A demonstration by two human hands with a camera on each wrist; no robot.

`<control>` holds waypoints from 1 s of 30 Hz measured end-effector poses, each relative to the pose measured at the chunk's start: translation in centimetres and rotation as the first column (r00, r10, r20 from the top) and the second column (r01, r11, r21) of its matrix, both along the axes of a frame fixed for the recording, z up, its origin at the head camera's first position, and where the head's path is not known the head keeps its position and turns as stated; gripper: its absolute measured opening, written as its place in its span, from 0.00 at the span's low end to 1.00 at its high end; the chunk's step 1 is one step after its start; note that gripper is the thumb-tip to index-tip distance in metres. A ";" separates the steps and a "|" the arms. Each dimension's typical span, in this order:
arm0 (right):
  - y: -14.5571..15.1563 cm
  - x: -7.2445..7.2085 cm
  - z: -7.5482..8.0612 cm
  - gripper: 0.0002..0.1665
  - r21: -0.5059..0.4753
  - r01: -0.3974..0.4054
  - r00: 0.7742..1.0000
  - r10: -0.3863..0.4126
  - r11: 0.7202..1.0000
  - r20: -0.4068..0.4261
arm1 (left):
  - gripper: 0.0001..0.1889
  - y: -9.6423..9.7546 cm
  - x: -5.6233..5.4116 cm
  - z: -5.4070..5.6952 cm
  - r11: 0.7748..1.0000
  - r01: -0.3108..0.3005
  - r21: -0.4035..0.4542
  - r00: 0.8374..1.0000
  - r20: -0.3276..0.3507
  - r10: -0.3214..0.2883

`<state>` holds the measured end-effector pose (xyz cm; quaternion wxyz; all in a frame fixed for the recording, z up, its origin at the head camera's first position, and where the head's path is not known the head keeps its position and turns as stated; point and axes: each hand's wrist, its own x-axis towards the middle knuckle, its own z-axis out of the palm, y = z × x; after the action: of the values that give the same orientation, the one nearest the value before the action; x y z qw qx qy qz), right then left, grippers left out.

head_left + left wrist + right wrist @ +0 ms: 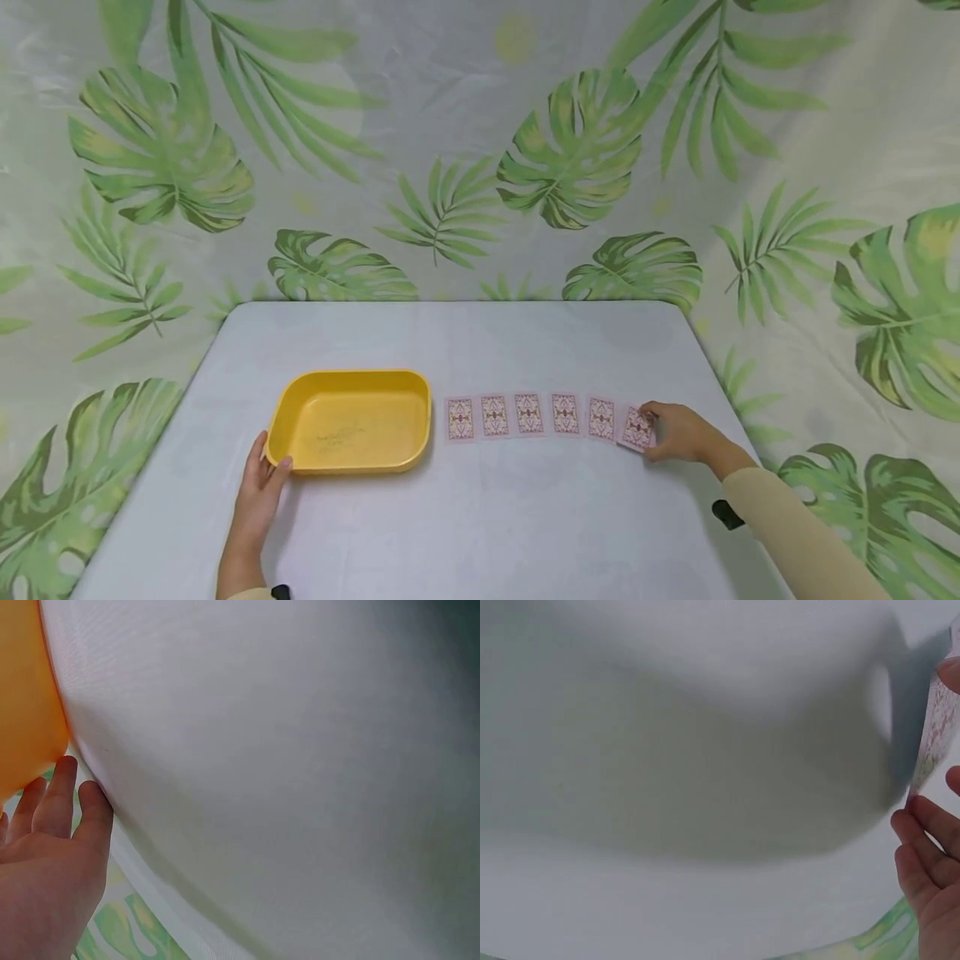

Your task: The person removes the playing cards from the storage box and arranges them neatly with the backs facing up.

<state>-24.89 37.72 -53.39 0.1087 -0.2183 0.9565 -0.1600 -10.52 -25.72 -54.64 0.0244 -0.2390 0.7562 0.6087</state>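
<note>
My right hand [682, 433] pinches a playing card [637, 428] with a red patterned back, at the right end of a row. In the right wrist view the card [936, 735] stands tilted up from the cloth between thumb and fingers. Its face is hidden in the head view. Several more cards [528, 414] lie back up, side by side, to its left. My left hand [257, 492] grips the near left corner of a yellow tray [408, 462], thumb by the rim and fingers along the outer side. Nothing lies inside the tray.
A white cloth covers the table [487, 525]. The table's far edge meets a hanging cloth [450, 100] printed with green leaves, which also shows along both sides. The tray stands left of the card row.
</note>
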 end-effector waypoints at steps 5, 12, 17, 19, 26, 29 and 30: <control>1.0 0.3 -1.3 0.43 0.004 -0.033 0.997 0.033 0.999 -0.064 | 0.42 0.1 -0.2 0.0 1.000 -0.015 -0.007 1.000 0.014 0.015; 1.2 0.8 -2.0 0.44 0.027 -0.060 0.991 0.063 0.998 -0.121 | 0.42 0.1 0.0 0.1 1.000 -0.009 -0.015 1.000 0.024 0.009; 1.0 1.1 -1.8 0.45 0.034 -0.039 0.995 0.042 0.999 -0.095 | 0.42 0.2 -0.1 0.1 1.000 0.003 -0.020 1.000 0.029 -0.002; 0.9 1.2 -1.6 0.45 0.052 -0.027 0.996 0.032 0.998 -0.089 | 0.42 0.1 -0.1 0.3 0.999 0.017 -0.034 0.999 0.040 -0.015; 0.5 1.1 -0.9 0.36 0.162 0.038 0.993 -0.019 0.986 -0.117 | 0.43 -0.1 0.0 1.4 0.981 0.126 -0.150 0.990 0.079 -0.115; -0.2 1.1 -0.2 0.31 0.100 0.087 0.986 -0.072 0.991 -0.149 | 0.43 0.0 0.1 1.8 0.960 0.155 -0.231 0.983 0.133 -0.127; -0.7 1.1 0.2 0.31 0.049 0.107 0.984 -0.099 0.993 -0.148 | 0.43 0.1 0.2 1.9 0.951 0.152 -0.269 0.983 0.142 -0.117</control>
<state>-23.78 36.99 -53.24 0.0363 -0.1764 0.9761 -0.1216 -10.31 -25.64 -52.71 0.0789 -0.2253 0.8458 0.4771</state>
